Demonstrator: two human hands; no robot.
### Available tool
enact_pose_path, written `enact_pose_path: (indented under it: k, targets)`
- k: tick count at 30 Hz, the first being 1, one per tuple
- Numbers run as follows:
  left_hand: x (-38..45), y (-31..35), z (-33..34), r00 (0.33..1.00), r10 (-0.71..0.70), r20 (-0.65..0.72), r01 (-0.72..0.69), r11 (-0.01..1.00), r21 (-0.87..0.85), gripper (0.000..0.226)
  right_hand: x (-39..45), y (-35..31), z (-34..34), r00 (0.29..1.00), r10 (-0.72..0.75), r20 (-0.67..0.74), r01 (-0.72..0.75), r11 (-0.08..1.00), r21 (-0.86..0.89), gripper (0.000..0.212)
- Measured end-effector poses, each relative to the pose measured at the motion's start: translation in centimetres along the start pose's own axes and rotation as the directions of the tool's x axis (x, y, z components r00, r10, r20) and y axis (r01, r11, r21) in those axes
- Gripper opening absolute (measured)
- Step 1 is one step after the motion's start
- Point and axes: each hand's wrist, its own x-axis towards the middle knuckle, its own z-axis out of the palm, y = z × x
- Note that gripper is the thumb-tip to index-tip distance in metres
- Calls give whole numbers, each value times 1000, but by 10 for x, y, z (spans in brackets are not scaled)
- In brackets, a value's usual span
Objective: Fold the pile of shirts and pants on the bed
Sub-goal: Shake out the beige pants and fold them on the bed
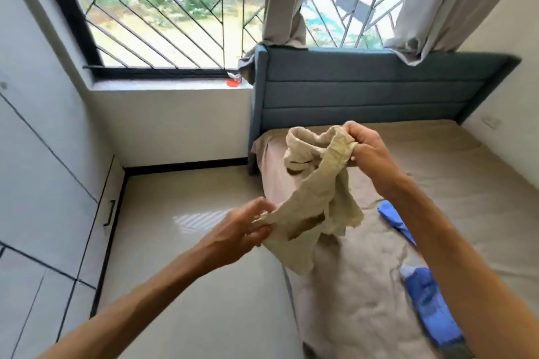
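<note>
A crumpled beige garment (pixel 313 198) hangs in the air over the left edge of the bed (pixel 481 178). My right hand (pixel 367 151) pinches its upper band, up near the headboard side. My left hand (pixel 248 230) grips a lower edge of the same cloth, out over the floor. The garment droops between the two hands and its bottom brushes the bedsheet. A blue garment (pixel 434 306) lies on the sheet at the lower right, and a second blue piece (pixel 393 218) shows behind my right forearm.
The bed has a tan sheet and a blue padded headboard (pixel 364 87) under a barred window (pixel 163 9) with grey curtains (pixel 285 0). A glossy tiled floor (pixel 180 213) lies left of the bed. White cupboard doors (pixel 43 183) line the left wall.
</note>
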Motion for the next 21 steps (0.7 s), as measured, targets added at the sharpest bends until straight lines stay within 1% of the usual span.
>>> enact_pose_path:
  k: [2, 4, 6, 8, 9, 10, 11, 12, 13, 14, 15, 16, 17, 18, 19, 20, 21]
  targets:
    - [-10, 9, -13, 996, 87, -25, -85, 994, 63, 23, 3, -1, 11, 986, 164, -12, -162, 983, 89, 16]
    - [-21, 16, -22, 991, 135, -19, -131, 981, 143, 23, 2, 2, 22, 950, 311, 16, -304, 918, 253, 23]
    - [-32, 18, -24, 983, 181, -23, -172, 962, 211, 18, -2, 1, 35, 922, 378, 83, -380, 839, 389, 30]
    - [-49, 15, -14, 975, 221, -1, -214, 944, 251, 18, -12, 1, 56, 895, 415, 163, -443, 795, 413, 34]
    - [-57, 13, -7, 973, 231, 14, -226, 936, 271, 16, -18, 3, 68, 886, 420, 193, -463, 796, 391, 36]
    - [-66, 9, 1, 973, 230, 30, -228, 929, 292, 15, -24, 5, 81, 881, 417, 224, -472, 812, 343, 39]
    - [-74, 5, 8, 976, 218, 26, -215, 930, 299, 15, -29, 11, 95, 880, 416, 230, -464, 858, 221, 40]
    - [-81, 1, 11, 980, 198, 22, -196, 936, 293, 15, -33, 19, 108, 881, 421, 215, -434, 901, 15, 41]
    - [-86, -3, 13, 984, 179, 24, -178, 943, 282, 14, -36, 30, 118, 893, 417, 171, -367, 892, -264, 44]
    - [-92, -7, 14, 986, 165, 32, -167, 948, 272, 12, -37, 43, 126, 907, 396, 147, -261, 800, -540, 44]
    - [-97, -10, 13, 987, 152, 49, -160, 950, 267, 10, -38, 55, 132, 905, 389, 172, -149, 669, -728, 37]
    - [-105, -14, 11, 989, 137, 60, -149, 951, 270, 10, -39, 64, 138, 891, 415, 183, -90, 558, -825, 26]
    - [-111, -18, 11, 990, 125, 67, -139, 952, 273, 11, -38, 72, 138, 881, 445, 157, -93, 491, -866, 20]
    - [-118, -21, 11, 990, 116, 75, -133, 952, 277, 12, -37, 80, 136, 876, 473, 96, -151, 458, -876, 24]
    - [-124, -22, 12, 991, 116, 71, -131, 950, 283, 13, -34, 88, 130, 880, 474, 33, -210, 450, -868, 31]
    - [-130, -23, 14, 991, 112, 66, -127, 950, 284, 16, -31, 93, 124, 896, 443, -25, -261, 482, -836, 36]
    - [-136, -23, 17, 992, 112, 52, -122, 953, 276, 21, -29, 98, 118, 901, 430, -63, -319, 557, -767, 40]
